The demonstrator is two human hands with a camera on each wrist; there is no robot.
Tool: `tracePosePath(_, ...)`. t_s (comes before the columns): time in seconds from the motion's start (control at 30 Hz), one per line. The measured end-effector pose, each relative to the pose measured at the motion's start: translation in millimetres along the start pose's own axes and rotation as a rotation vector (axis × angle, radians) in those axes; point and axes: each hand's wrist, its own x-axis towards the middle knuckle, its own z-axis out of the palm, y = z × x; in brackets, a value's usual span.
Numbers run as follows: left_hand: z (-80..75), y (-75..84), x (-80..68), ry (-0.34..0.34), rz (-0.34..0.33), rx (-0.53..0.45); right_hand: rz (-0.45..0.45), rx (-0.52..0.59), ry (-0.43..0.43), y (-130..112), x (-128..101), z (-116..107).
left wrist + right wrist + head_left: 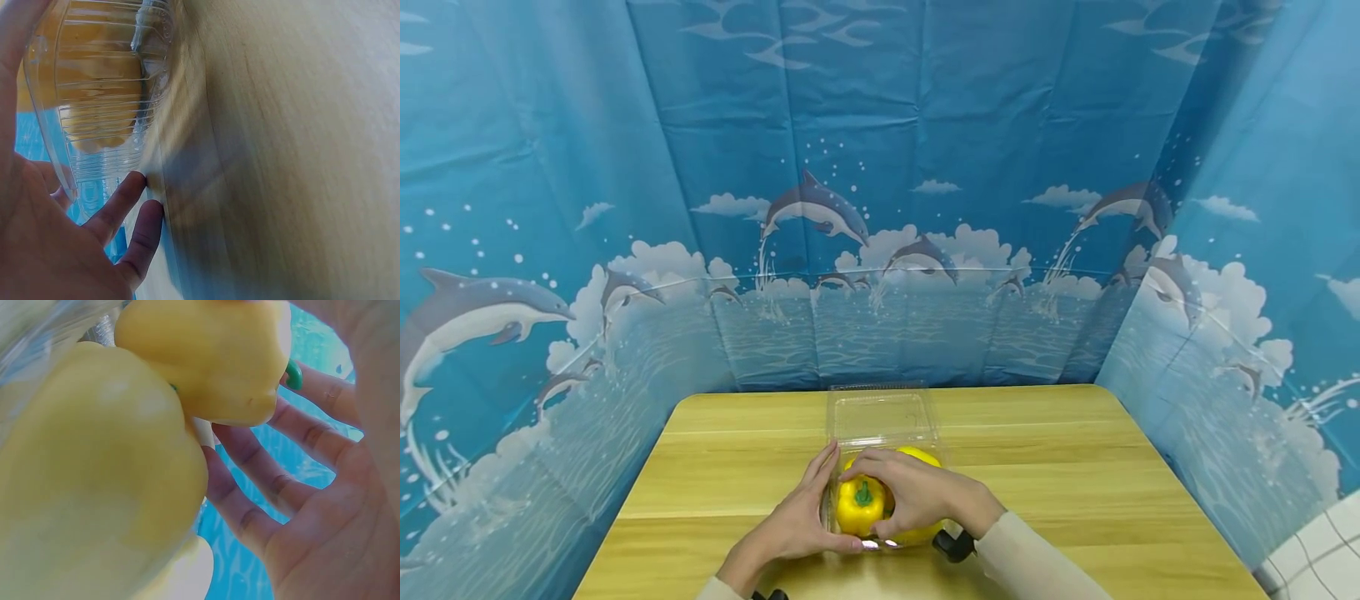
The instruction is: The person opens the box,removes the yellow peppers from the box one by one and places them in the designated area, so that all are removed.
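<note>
A clear plastic clamshell box [829,508] sits near the table's front, holding yellow bell peppers. My left hand [793,527] spans the box's left side, thumb along the front wall and fingers reaching the back corner. In the left wrist view two of its fingers [145,234] extend down beside the ribbed wall to the wood. Inside the box, my right hand [913,487] grips a yellow bell pepper [859,510] with a green stem, fingers behind it and thumb in front. Another yellow pepper [100,469] fills the right wrist view's left side, and a third [184,575] shows below it.
The box's transparent lid [882,417] lies folded back toward the table's far edge. Pale wood grain covers the table [1037,467]. A blue dolphin-print curtain [880,333] hangs behind the table and along both sides.
</note>
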Motion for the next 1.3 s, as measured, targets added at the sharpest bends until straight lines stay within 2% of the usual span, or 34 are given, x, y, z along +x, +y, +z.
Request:
tracePosePath(0.23,0.2,1.2,-1.3,0.006,-0.001,-0.002,-0.012,-0.021,0.025,-2,-2,-3)
tracePosePath(0.5,0.1,-0.6,-3.3,0.005,-0.016,-0.022,-0.039,0.002,0.049,-3,-3,-7)
tracePosePath(1.3,1.6,1.6,-2.4,0.003,-0.026,-0.024,0.016,0.025,0.117,-3,-14,-21)
